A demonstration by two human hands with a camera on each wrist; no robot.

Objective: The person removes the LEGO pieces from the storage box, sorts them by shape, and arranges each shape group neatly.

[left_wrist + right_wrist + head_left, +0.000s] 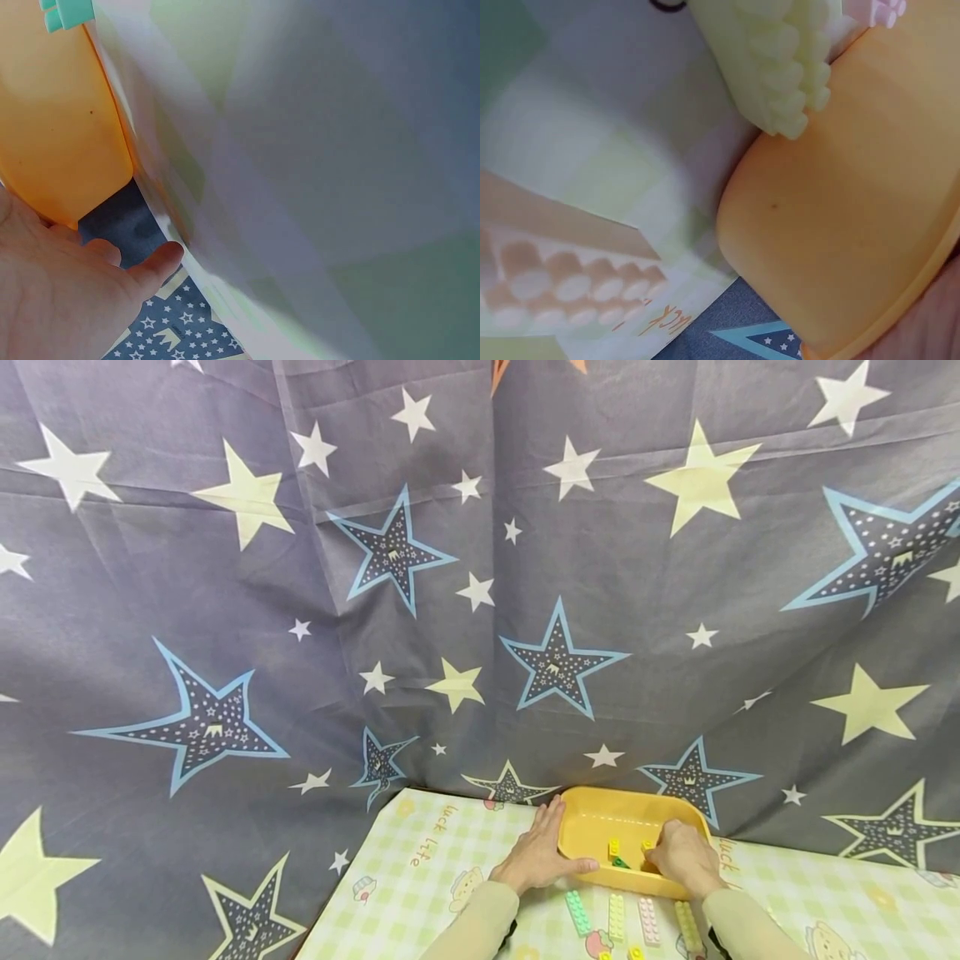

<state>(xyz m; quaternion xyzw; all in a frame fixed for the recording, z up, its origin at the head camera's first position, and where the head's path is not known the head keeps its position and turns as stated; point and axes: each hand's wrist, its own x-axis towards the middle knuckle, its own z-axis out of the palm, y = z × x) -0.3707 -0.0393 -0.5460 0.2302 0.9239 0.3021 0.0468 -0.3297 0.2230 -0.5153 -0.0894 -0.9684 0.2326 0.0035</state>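
Note:
A yellow-orange plastic tray (600, 802) stands on the table against the curtain. My left hand (536, 856) rests along its left end, fingers extended beside the rim and thumb over the front edge. My right hand (684, 857) reaches over the right side, fingers bent down inside. A yellow toy brick (647, 845) is right at those fingertips; whether they grip it is hidden. Left of it in the tray lie another yellow brick (614, 847) and a green piece (619, 862). The wrist views show the tray's outer wall (840, 202), with part of the left hand (67, 292) beside it.
Long studded bricks lie in a row before the tray: green (577, 913), pale yellow (617, 917), pink (648, 921) and yellow-green (687, 926). Small yellow bricks (636, 952) are at the bottom edge. A checked cloth (405, 877) covers the table; a starred curtain (450, 627) hangs behind.

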